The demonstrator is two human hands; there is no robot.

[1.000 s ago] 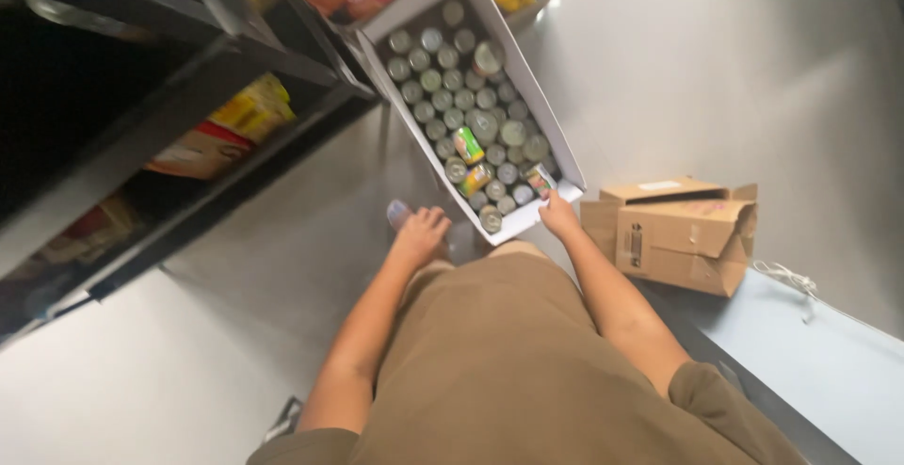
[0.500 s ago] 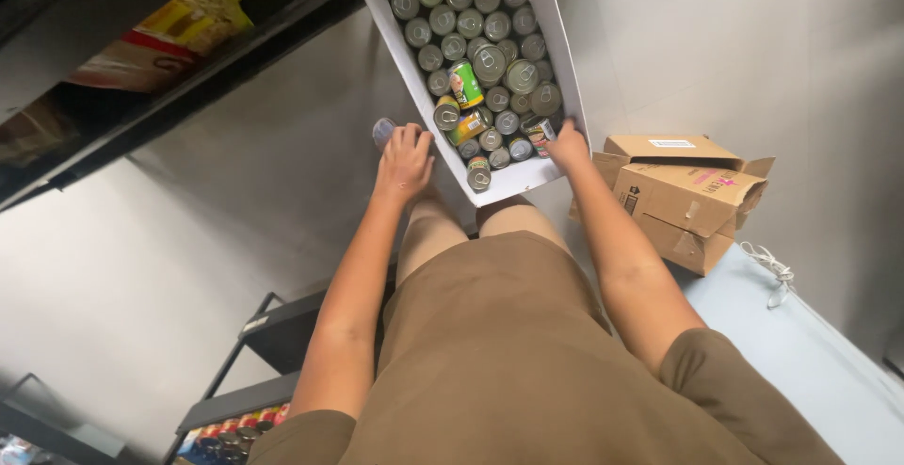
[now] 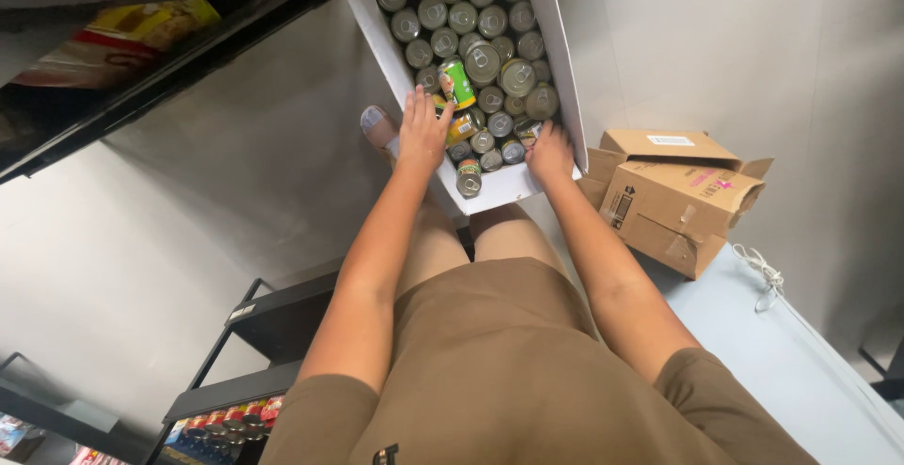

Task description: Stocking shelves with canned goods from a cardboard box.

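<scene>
Left hand (image 3: 423, 129) spread flat and right hand (image 3: 549, 152) curled, both bracing the near rim of a white cardboard tray (image 3: 499, 185) packed with upright metal cans (image 3: 482, 60).

white tray (image 3: 377, 27), silver cans (image 3: 461, 18) (one green (image 3: 459, 84)), brown cardboard box (image 3: 673, 197)

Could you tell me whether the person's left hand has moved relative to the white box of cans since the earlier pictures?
Yes. The left hand was at the near corner of the white box; now it reaches over the rim onto the cans.
</scene>
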